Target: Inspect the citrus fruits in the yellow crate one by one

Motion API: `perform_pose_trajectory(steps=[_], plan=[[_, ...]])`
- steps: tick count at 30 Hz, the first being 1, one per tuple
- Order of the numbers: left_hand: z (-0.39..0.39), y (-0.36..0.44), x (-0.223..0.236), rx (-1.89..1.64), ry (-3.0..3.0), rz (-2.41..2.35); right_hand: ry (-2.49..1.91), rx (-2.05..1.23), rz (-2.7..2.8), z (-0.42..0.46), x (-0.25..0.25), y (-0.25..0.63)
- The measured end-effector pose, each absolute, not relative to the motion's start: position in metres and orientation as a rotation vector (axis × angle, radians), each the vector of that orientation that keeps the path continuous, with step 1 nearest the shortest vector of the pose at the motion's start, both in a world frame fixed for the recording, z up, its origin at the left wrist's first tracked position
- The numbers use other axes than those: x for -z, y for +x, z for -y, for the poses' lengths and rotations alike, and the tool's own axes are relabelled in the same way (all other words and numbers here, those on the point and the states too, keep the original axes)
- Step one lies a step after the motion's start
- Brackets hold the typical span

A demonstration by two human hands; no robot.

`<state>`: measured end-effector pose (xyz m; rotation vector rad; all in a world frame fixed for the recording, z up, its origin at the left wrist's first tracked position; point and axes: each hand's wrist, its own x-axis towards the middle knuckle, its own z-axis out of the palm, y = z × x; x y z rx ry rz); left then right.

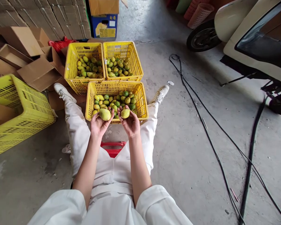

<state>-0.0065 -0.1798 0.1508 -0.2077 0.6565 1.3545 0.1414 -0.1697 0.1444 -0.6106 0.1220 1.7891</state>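
Two yellow-green fruits, one in each hand, above a yellow crate.
The left hand (98, 125) cups the larger fruit (104, 114), and the right hand (132, 127) cups the smaller fruit (125, 113); the palms face up, side by side, slightly apart. Below, the front crate (115, 88) holds more green and yellow fruits (106, 102) between the person's white shoes (161, 94); two further crates of fruit stand just behind it.

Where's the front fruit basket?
Head view, just left of centre: the front basket sits between the legs, nearer than two other fruit baskets, with left hand and right hand at its near edge.
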Motion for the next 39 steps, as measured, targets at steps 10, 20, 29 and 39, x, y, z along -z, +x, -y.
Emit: perform_pose_trajectory(steps=[10,20,29,39], plan=[[0.183,-0.01,-0.151,-1.277,-0.201,-0.607,-0.492,-1.877,-0.187,0.17,-0.122,0.138],[0.179,-0.005,-0.154,-1.316,-0.12,-0.64,-0.604,-1.823,-0.085,0.172,-0.14,0.127],[0.181,-0.008,-0.153,-1.237,-0.142,-0.655,-0.65,-1.779,-0.018,0.17,-0.137,0.13],[0.18,-0.006,-0.149,-1.279,-0.001,-0.722,-0.71,-1.73,0.175,0.171,-0.138,0.13]])
